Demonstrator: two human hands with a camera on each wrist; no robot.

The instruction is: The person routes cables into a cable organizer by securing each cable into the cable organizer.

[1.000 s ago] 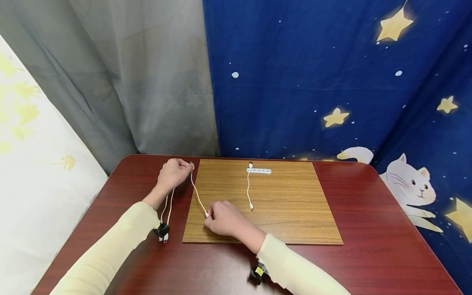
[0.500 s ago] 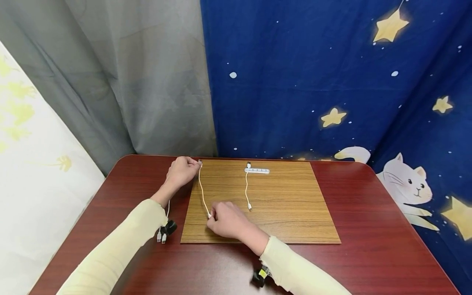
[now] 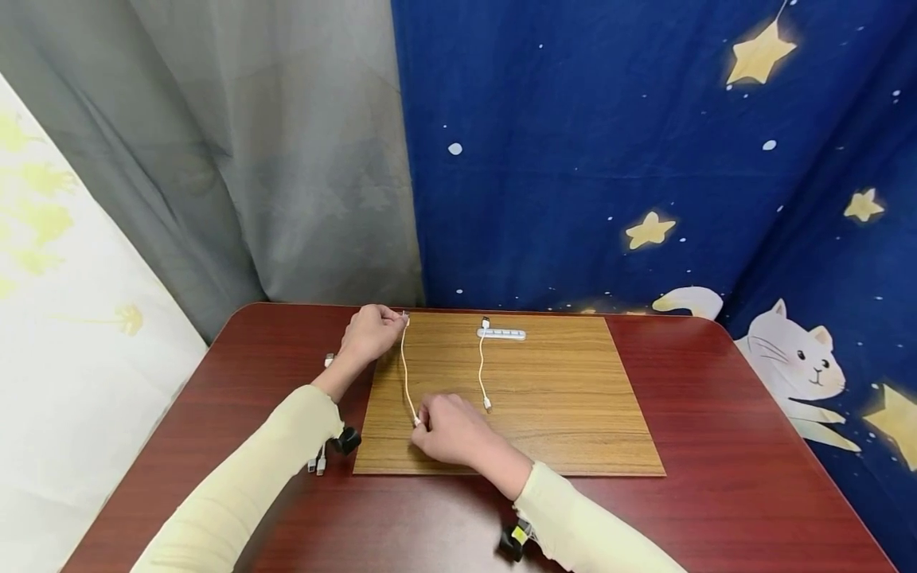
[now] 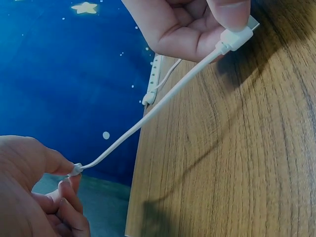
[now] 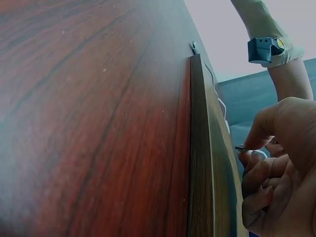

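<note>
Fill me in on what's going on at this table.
A person stretches a white cable above a wooden board, the left hand pinching its far end, the right hand its near end. A second cable lies on the board, crossing one end of a white strip. More cables lie left of the board.

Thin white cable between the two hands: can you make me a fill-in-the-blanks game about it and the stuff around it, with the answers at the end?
1. The left hand and right hand pinch opposite ____ of the thin white cable.
2. In the head view, a second thin white cable lies to the ____ of the held one.
3. The blue fabric curtain shows a white cat and yellow, five-pointed ____.

Missing words: ends; right; stars.
</note>
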